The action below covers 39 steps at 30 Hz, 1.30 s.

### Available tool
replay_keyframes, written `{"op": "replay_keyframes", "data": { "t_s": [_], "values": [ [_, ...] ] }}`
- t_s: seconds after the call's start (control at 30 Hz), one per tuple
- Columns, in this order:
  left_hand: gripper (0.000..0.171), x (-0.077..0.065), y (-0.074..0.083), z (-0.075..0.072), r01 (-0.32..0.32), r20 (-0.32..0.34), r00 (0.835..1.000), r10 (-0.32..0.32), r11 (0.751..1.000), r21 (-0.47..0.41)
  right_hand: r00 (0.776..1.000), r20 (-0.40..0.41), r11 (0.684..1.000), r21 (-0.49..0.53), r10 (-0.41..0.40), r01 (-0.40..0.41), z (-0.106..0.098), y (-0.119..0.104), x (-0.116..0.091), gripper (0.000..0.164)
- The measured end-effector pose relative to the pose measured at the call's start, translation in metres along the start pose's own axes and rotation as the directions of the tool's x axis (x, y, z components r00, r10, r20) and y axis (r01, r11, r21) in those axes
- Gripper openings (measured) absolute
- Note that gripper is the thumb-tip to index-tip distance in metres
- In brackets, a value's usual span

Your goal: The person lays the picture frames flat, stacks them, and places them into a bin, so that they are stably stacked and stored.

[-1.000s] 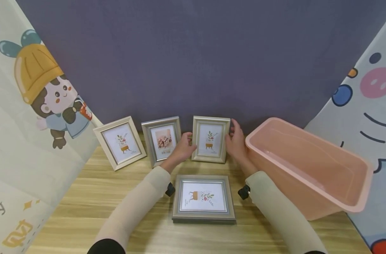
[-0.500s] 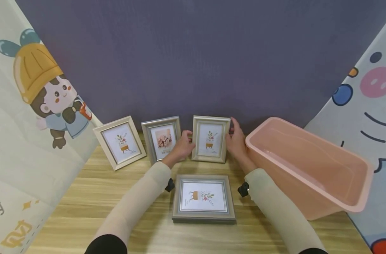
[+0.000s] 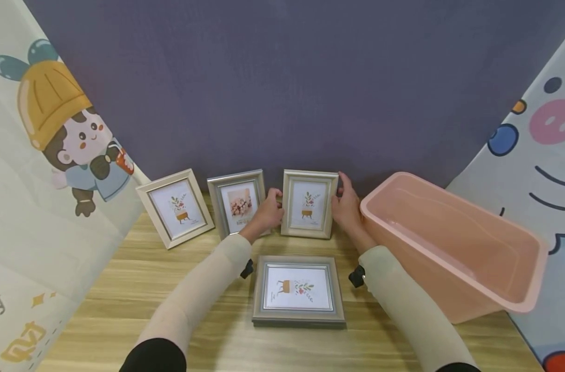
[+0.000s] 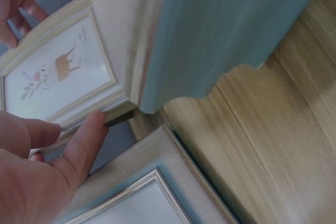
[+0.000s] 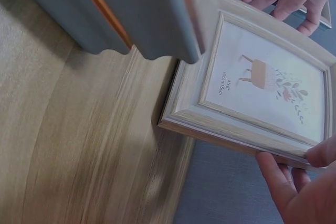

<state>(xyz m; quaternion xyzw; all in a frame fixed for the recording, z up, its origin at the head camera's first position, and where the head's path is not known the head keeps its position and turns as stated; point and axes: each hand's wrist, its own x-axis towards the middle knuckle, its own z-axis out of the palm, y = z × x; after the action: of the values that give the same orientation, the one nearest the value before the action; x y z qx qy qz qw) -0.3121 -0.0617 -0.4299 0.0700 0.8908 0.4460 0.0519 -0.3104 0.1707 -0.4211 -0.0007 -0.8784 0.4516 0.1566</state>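
In the head view a cream picture frame [image 3: 309, 204] with a potted-plant print stands leaning at the back wall, between both hands. My left hand [image 3: 266, 214] is at its left edge; in the left wrist view the thumb and index fingertips [image 4: 95, 121] meet its side. At the right edge, my right hand [image 3: 347, 209] holds the frame, thumb by the front rim and fingers reaching behind. A silver-grey frame [image 3: 240, 201] with a flower photo stands just left, partly hidden by my left hand. Farther left leans another cream frame [image 3: 176, 207].
Stacked grey picture frames [image 3: 298, 316] lie flat on the wooden table [image 3: 124, 305], between the forearms. A pink plastic bin [image 3: 450, 248] stands close beside my right hand. The dark blue wall [image 3: 282, 93] rises behind the row of frames.
My left fingers have drawn in slightly at the cream frame's left edge. My right hand has settled along the right edge. The other frames and the bin stay put.
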Motion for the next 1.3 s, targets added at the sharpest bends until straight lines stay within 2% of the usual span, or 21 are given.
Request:
{"op": "replay_keyframes", "data": {
  "t_s": [0.2, 0.43, 0.7, 0.97, 1.17, 1.3],
  "values": [
    [0.047, 0.001, -0.001, 0.003, -0.034, -0.024, 0.999, 0.035, 0.998, 0.062, 1.000, -0.008, 1.000, 0.004, -0.012, 0.012, -0.001, 0.001, 0.000, 0.072],
    [0.046, 0.000, 0.000, 0.002, -0.040, -0.019, 0.999, 0.041, 0.997, 0.062, 0.998, -0.041, 0.999, 0.009, -0.047, 0.047, -0.001, 0.000, -0.003, 0.072],
    [0.043, -0.001, 0.000, -0.002, -0.082, -0.064, 0.994, 0.086, 0.995, 0.060, 0.993, -0.081, 0.996, -0.041, -0.088, 0.085, -0.002, -0.009, -0.007, 0.070],
    [0.045, -0.007, 0.007, -0.013, -0.098, -0.081, 0.992, 0.102, 0.994, 0.055, 0.984, -0.111, 0.987, -0.095, -0.140, 0.130, -0.005, -0.017, -0.013, 0.068],
    [0.046, -0.013, 0.007, -0.023, -0.091, -0.090, 0.991, 0.095, 0.994, 0.057, 0.978, -0.101, 0.976, -0.134, -0.185, 0.171, -0.008, -0.028, -0.018, 0.067],
    [0.047, -0.016, 0.005, -0.028, -0.102, -0.094, 0.990, 0.106, 0.994, 0.041, 0.977, -0.077, 0.974, -0.123, -0.201, 0.191, -0.012, -0.034, -0.022, 0.067]
  ]
}}
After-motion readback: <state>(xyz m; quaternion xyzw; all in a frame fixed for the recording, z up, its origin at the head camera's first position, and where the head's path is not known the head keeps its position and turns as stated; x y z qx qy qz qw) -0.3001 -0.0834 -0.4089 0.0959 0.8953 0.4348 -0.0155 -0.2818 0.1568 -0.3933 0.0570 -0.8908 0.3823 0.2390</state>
